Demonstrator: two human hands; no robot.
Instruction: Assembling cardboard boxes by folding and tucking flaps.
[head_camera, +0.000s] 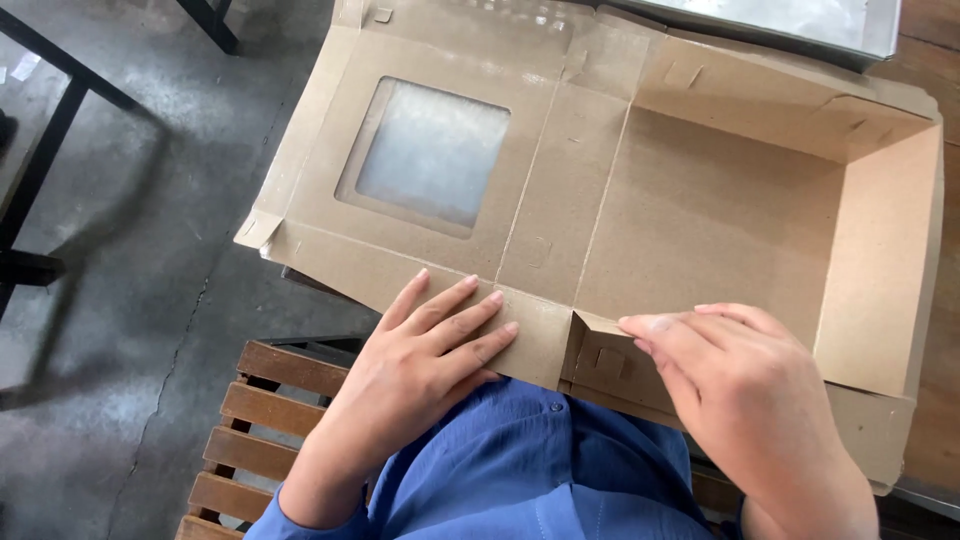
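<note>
Head view: my left hand (420, 350) lies flat, fingers spread, on the box's (700, 210) near flap; my right hand (745, 385) pinches the corner tab (600, 355). Best, I judge, to hold the flap steady while folding squarely along the crease.

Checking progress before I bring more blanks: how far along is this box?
The far and right walls of the cardboard box stand. The right hand presses the near corner flap; the left hand rests flat on the near edge. The windowed lid panel still lies open and flat.
</note>
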